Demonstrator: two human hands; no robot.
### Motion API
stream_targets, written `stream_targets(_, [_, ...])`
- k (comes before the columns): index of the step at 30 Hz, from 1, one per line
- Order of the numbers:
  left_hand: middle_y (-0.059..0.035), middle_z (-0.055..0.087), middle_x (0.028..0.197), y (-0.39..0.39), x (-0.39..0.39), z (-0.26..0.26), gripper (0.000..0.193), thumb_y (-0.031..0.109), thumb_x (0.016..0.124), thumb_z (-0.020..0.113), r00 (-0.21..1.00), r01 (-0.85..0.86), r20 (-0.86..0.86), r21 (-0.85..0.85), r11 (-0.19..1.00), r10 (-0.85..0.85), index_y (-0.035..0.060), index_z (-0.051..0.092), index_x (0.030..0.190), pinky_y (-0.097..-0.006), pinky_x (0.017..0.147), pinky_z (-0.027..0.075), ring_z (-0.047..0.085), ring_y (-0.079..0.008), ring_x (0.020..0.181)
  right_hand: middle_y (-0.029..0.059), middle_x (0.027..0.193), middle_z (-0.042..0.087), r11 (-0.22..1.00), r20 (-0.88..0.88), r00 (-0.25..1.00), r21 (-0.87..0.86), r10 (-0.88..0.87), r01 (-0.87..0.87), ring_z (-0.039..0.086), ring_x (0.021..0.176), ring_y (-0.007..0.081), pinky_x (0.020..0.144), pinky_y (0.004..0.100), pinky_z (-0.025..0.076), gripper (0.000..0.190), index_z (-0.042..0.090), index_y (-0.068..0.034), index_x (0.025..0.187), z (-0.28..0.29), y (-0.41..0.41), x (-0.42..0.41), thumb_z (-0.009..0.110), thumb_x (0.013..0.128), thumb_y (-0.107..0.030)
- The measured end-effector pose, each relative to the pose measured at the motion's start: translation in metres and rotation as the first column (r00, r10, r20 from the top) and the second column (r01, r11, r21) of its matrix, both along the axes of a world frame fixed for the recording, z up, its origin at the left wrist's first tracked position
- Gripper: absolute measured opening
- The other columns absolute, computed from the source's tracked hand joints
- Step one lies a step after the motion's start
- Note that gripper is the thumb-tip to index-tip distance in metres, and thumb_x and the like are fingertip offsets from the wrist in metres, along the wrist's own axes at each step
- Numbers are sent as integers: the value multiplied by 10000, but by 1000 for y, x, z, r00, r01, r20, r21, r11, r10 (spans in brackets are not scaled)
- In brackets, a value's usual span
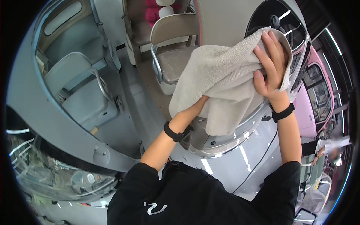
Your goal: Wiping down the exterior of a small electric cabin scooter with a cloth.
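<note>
A grey-beige terry towel point(222, 76) hangs over both hands in front of a beige vehicle body point(225, 22). My right hand point(271, 64) lies on the towel's upper right part, fingers spread and pointing up, near a dark glossy window point(258, 17) with a round black knob. Only the wrist end of my left hand point(204, 99) shows; the rest is hidden under the towel. Whether its fingers grip the cloth cannot be seen. Each wrist wears a black band. Below the towel curves a glossy panel with a chrome trim point(225, 154).
Left of the towel is a seat with a metal armrest point(156, 63). A blue-grey vehicle shell point(25, 92) with more seats curves along the left. A black cable point(258, 161) crosses the glossy white floor. At right are a pink vehicle point(306, 123) and another person's arm point(319, 153).
</note>
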State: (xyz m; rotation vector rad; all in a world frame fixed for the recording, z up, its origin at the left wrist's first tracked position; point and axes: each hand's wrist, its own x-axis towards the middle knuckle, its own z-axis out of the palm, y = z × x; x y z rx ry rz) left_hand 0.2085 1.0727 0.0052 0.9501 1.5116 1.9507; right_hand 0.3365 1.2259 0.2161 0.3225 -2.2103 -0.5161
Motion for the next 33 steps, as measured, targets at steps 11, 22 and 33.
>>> stream_targets(11, [-171,582,1325,1,28,-79,461,284,941,647,975,-187,122,-15,982,187,25,552,1311,-371,1051,415,543,-303,1234,132,1468,477,993,22,996,-89,-81,83,431,1365,326,1112,488,315,597,586,-140,1340,-24,-24,22,578,744,-128])
stream_targets(22, [-183,666,1125,-64,131,-234,334,117,995,511,923,-333,110,-249,910,368,-62,531,1276,-318,934,458,620,-224,1026,152,1472,470,976,-31,999,-217,-24,16,405,1390,341,1120,501,297,576,571,-98,1340,-101,-36,53,560,765,-73])
stream_targets(33, [-166,509,1380,-56,104,-119,376,44,984,514,918,-394,95,85,915,386,-31,430,1343,-343,1077,360,495,-240,1258,158,1451,485,979,15,999,-199,-37,39,440,1353,353,1084,495,322,518,607,-128,1270,-153,-36,72,606,752,-115])
